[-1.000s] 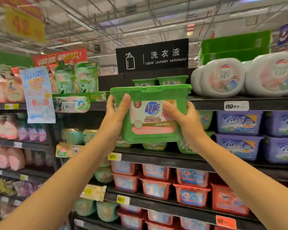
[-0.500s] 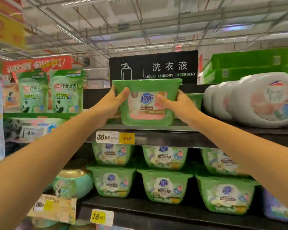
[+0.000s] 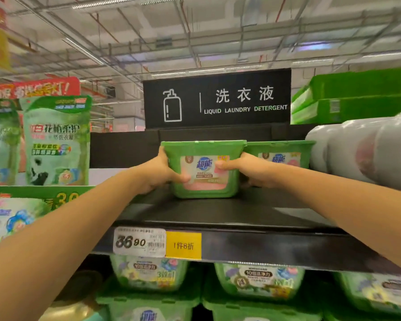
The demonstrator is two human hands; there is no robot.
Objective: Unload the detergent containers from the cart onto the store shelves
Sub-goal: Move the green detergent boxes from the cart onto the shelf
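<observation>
A green detergent tub (image 3: 203, 181) with a pink and white label sits on the black top shelf (image 3: 218, 214), well back from the front edge. My left hand (image 3: 159, 174) grips its left side, thumb across the front. My right hand (image 3: 245, 170) grips its right side, thumb on the label. A second green tub (image 3: 280, 154) of the same kind stands just behind and to the right, partly hidden by my right hand. The cart is out of view.
Large white wrapped packs (image 3: 366, 149) fill the shelf's right end. Green refill pouches (image 3: 56, 140) stand to the left. A black aisle sign (image 3: 218, 98) rises behind. More green tubs (image 3: 257, 281) fill the shelf below the price tag (image 3: 139, 242).
Both hands lifted the tub from chest height up to the top shelf and pushed it back beside the other tub. The view tilted up and moved closer.
</observation>
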